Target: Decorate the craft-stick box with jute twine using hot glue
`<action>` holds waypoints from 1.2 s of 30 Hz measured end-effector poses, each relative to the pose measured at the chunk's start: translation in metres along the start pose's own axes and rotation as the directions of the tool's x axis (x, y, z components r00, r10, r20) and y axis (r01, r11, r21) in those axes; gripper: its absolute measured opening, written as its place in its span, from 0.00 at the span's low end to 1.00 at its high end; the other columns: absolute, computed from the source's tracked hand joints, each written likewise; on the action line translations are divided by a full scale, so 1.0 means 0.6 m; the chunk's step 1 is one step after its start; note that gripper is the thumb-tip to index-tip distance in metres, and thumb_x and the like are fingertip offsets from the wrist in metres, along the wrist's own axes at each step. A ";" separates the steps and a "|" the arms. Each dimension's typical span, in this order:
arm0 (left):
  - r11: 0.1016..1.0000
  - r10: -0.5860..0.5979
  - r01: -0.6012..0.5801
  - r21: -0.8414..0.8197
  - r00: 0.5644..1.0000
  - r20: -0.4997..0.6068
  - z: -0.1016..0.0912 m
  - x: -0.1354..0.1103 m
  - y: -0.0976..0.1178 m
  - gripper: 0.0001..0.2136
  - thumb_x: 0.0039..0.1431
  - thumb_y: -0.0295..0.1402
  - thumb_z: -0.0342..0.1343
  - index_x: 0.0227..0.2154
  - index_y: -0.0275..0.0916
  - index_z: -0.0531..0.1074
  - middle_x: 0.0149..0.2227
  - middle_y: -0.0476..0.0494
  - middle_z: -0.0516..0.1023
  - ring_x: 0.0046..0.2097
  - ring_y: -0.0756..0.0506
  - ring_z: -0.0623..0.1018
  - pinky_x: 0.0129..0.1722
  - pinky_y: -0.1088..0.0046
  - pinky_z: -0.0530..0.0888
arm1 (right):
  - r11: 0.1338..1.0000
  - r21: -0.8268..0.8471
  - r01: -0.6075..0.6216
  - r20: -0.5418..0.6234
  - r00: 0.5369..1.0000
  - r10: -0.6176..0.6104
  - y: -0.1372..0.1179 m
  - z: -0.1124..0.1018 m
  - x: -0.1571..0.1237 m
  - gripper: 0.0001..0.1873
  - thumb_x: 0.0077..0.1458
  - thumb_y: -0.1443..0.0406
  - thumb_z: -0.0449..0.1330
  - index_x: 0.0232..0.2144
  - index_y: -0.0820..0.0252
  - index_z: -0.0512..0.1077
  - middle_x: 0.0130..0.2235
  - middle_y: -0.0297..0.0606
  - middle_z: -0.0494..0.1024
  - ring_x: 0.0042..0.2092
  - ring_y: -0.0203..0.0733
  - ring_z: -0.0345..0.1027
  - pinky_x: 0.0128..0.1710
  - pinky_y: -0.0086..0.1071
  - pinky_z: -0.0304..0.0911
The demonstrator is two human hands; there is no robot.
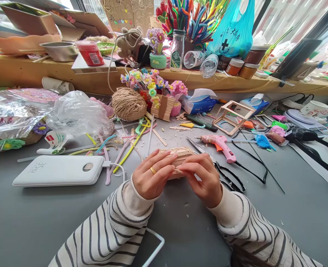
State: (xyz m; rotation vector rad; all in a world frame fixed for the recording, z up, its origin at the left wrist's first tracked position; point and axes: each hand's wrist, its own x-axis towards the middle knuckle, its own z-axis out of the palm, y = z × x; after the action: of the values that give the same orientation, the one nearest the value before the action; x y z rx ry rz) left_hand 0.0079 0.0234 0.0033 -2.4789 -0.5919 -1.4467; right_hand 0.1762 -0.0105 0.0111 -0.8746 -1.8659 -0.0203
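- 1 grey tabletop [186, 230] carries the work, and many craft materials are spread over its far half.
- Behind it is 1 brown ledge [13, 72], on which stand jars, bowls and a turquoise bag [230, 33].
- 1 white power bank [58, 170] lies to the left, well apart from the fingers, with a white cable plugged in its end.
- The left hand [153, 176] comes from a striped sleeve; its grip is narrow and holds the left side of the wooden piece, fingers laid across it.
- The right hand [205, 180] has its grip pinched at the front edge of the same piece; whether a strand is also between the fingertips, I cannot tell.
- 1 pair of scissors [196, 145] lies just beside the right hand, partly hidden by it.
- 1 pink glue gun [222, 144] rests near, beyond the scissors.
- 1 ball of twine [128, 104] sits farther back.
- The wooden piece [180, 160], with twine upon its top, is between the 2 hands.
- 1 gold-coloured ring [153, 170] is on a left finger.
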 end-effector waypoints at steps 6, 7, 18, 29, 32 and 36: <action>0.999 0.021 -0.020 0.039 1.000 -0.014 0.002 0.000 0.001 0.03 0.56 0.24 0.49 0.32 0.35 0.67 0.35 0.37 0.79 0.45 0.43 0.76 0.45 0.61 0.74 | 0.998 -0.060 -0.033 0.037 0.999 0.035 -0.002 0.002 -0.001 0.05 0.53 0.72 0.54 0.31 0.58 0.67 0.32 0.37 0.68 0.33 0.38 0.61 0.33 0.35 0.60; 0.999 0.023 -0.022 0.043 1.000 -0.018 0.003 0.001 0.001 0.04 0.57 0.24 0.49 0.32 0.35 0.67 0.35 0.37 0.79 0.45 0.43 0.76 0.45 0.62 0.74 | 0.997 -0.073 -0.037 0.041 0.998 0.040 -0.003 0.003 -0.001 0.04 0.53 0.71 0.53 0.31 0.58 0.66 0.32 0.37 0.67 0.33 0.38 0.61 0.33 0.36 0.60; 0.997 0.048 -0.047 0.053 0.999 -0.017 0.003 0.000 0.001 0.04 0.56 0.24 0.48 0.32 0.35 0.67 0.35 0.36 0.79 0.45 0.42 0.76 0.46 0.62 0.74 | 0.990 -0.127 -0.066 0.031 0.997 0.071 -0.007 0.009 0.000 0.06 0.55 0.69 0.51 0.27 0.58 0.65 0.35 0.36 0.66 0.35 0.38 0.59 0.37 0.37 0.56; 0.998 0.011 -0.010 0.057 1.000 -0.018 0.004 0.001 0.004 0.03 0.57 0.26 0.50 0.32 0.36 0.68 0.35 0.36 0.80 0.44 0.41 0.77 0.44 0.60 0.74 | 0.991 -0.126 -0.049 0.018 0.999 0.051 0.002 0.006 -0.002 0.06 0.57 0.62 0.51 0.37 0.54 0.66 0.39 0.39 0.67 0.40 0.42 0.61 0.38 0.39 0.57; 0.997 -0.007 0.009 0.071 1.000 -0.025 0.005 0.003 0.007 0.03 0.57 0.26 0.50 0.33 0.37 0.68 0.35 0.38 0.80 0.43 0.42 0.77 0.44 0.61 0.74 | 0.991 -0.131 -0.036 0.006 0.999 0.037 0.000 0.009 -0.001 0.03 0.56 0.66 0.53 0.32 0.54 0.67 0.39 0.38 0.67 0.39 0.41 0.61 0.38 0.38 0.58; 0.996 -0.016 0.019 0.084 0.999 -0.038 0.005 0.005 0.008 0.02 0.56 0.29 0.52 0.31 0.37 0.68 0.34 0.38 0.80 0.42 0.43 0.78 0.44 0.63 0.75 | 0.990 -0.137 -0.023 -0.015 1.000 0.021 0.000 0.010 -0.001 0.04 0.56 0.67 0.52 0.29 0.55 0.66 0.39 0.38 0.66 0.38 0.41 0.60 0.37 0.38 0.58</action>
State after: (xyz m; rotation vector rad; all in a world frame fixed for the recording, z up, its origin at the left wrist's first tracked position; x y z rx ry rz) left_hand 0.0138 0.0210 0.0047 -2.3831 -0.6551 -1.4408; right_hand 0.1715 -0.0083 0.0076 -0.9871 -1.8585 -0.1419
